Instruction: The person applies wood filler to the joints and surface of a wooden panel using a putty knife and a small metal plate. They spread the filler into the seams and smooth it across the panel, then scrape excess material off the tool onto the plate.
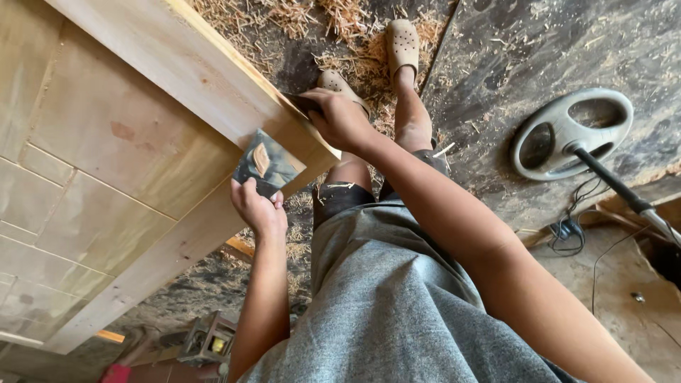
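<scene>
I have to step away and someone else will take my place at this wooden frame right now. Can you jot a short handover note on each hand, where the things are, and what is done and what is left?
Left hand: grip shut on a flat dark scraper blade with a smear of tan filler on it, held against the corner of the wooden frame.
Right hand: pressing a dark tool against the frame's corner edge; whether it is closed round it cannot be told.
Things: the frame with its panelled board slopes in front of the person; wood shavings lie on the floor by the feet.
Done: filler loaded on the blade.
Left: probably working the corner joint; how much is filled cannot be told.
</scene>
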